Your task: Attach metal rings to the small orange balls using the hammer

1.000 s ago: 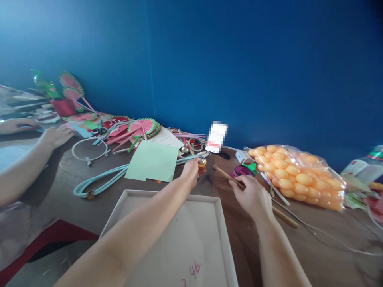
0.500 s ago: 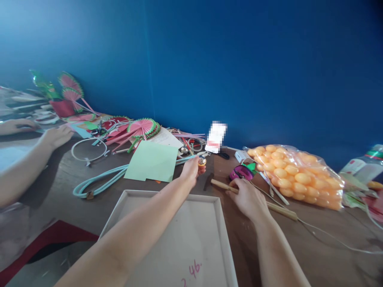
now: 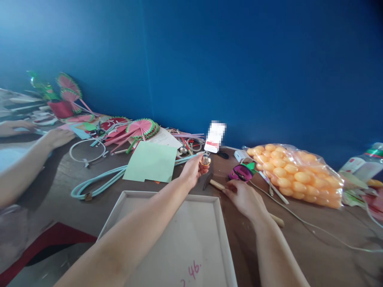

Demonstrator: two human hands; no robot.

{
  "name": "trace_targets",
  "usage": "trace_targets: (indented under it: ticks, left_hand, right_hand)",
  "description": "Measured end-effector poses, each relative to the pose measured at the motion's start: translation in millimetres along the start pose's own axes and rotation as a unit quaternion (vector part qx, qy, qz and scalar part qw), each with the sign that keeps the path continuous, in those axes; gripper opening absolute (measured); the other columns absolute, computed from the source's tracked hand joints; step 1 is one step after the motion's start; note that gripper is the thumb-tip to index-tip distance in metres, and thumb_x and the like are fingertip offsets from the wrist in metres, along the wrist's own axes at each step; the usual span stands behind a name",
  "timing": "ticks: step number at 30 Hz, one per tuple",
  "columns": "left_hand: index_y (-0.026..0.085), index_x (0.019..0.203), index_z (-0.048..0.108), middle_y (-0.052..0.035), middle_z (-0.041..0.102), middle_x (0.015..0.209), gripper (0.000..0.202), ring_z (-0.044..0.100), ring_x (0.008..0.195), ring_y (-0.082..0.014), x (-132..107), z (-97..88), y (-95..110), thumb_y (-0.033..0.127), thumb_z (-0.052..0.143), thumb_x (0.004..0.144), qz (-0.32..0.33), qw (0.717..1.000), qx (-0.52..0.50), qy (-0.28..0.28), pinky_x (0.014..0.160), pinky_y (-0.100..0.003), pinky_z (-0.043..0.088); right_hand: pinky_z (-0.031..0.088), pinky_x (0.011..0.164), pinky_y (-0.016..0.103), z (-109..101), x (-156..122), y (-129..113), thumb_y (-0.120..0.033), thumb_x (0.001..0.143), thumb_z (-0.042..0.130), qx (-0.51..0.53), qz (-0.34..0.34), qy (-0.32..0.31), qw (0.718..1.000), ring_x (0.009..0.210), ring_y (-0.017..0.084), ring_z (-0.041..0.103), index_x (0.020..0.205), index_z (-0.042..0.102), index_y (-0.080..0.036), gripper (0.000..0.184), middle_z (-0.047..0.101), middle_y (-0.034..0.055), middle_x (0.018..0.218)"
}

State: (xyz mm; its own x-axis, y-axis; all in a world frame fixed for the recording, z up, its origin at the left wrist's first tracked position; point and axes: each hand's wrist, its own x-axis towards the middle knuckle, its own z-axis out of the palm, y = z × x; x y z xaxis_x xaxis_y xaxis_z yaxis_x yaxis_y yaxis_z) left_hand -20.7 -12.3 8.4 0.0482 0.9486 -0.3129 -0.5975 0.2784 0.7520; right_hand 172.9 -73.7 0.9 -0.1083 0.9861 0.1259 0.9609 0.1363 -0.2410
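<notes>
Head view: left grip (image 3: 191,172) grasps shiny ball (image 3: 206,160), right grip (image 3: 247,200) hammer (image 3: 217,185); bag (image 3: 322,162) holds orange balls (image 3: 301,177).

My left hand (image 3: 194,171) holds a glossy, metallic ball (image 3: 206,160), my right hand (image 3: 245,198) a smooth wooden hammer handle (image 3: 217,184). The plastic bag (image 3: 296,176) at right shines; the green paper (image 3: 151,162) looks matt.

The right hand (image 3: 247,199) has shifted left with the hammer (image 3: 218,184), bringing its head left, nearer and closer to the left hand (image 3: 194,169). More of the purple pouch (image 3: 241,172) shows. The shiny ball (image 3: 206,160) has edged right.
</notes>
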Motion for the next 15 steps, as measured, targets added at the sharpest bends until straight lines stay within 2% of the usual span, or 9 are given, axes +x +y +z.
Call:
trace_targets:
  ticks: [4, 8, 11, 15]
  left_hand:
    - [0.014, 0.084, 0.060, -0.0064, 0.064, 0.081, 0.032, 0.058, 0.058, -0.0094, -2.3, -0.8, -0.1, 0.045, 0.064, 0.076, 0.013, 1.000, 0.006, -0.025, 0.051, -0.020, 0.046]
    - [0.014, 0.083, 0.061, -0.0055, 0.062, 0.080, 0.027, 0.057, 0.060, -0.0085, -4.7, -1.7, -1.0, 0.036, 0.070, 0.072, 0.018, 0.998, 0.042, -0.037, 0.052, -0.019, 0.045]
    - [0.014, 0.085, 0.061, -0.0058, 0.062, 0.082, 0.024, 0.057, 0.061, -0.0084, -4.1, -2.5, -2.4, 0.032, 0.071, 0.071, -0.004, 0.997, 0.081, -0.016, 0.054, -0.019, 0.045]
    - [0.015, 0.087, 0.061, -0.0059, 0.062, 0.086, 0.026, 0.057, 0.062, -0.0083, -2.0, -4.0, -4.6, 0.034, 0.070, 0.071, -0.020, 0.994, 0.103, -0.009, 0.057, -0.021, 0.046]
  right_hand:
    - [0.035, 0.053, 0.027, -2.0, -0.2, -2.5, -0.043, 0.081, 0.056, 0.020, 0.007, 0.013, 1.000, 0.074, 0.021, 0.065, 0.096, 0.066, -0.028, 0.024, 0.071, 0.0027, 0.089]
    - [0.041, 0.058, 0.027, -4.3, -1.1, -7.1, -0.039, 0.081, 0.056, 0.059, 0.013, 0.042, 0.997, 0.077, 0.020, 0.066, 0.092, 0.067, -0.029, 0.019, 0.072, 0.0005, 0.090]
    - [0.044, 0.064, 0.028, -5.2, 0.2, -6.2, -0.039, 0.084, 0.053, 0.103, 0.000, 0.131, 0.986, 0.078, 0.018, 0.065, 0.089, 0.068, -0.027, 0.020, 0.071, 0.0014, 0.089]
    - [0.046, 0.072, 0.030, -8.1, 5.8, 6.8, -0.040, 0.084, 0.051, 0.141, 0.008, 0.276, 0.951, 0.076, 0.019, 0.063, 0.091, 0.069, -0.021, 0.027, 0.071, 0.0057, 0.090]
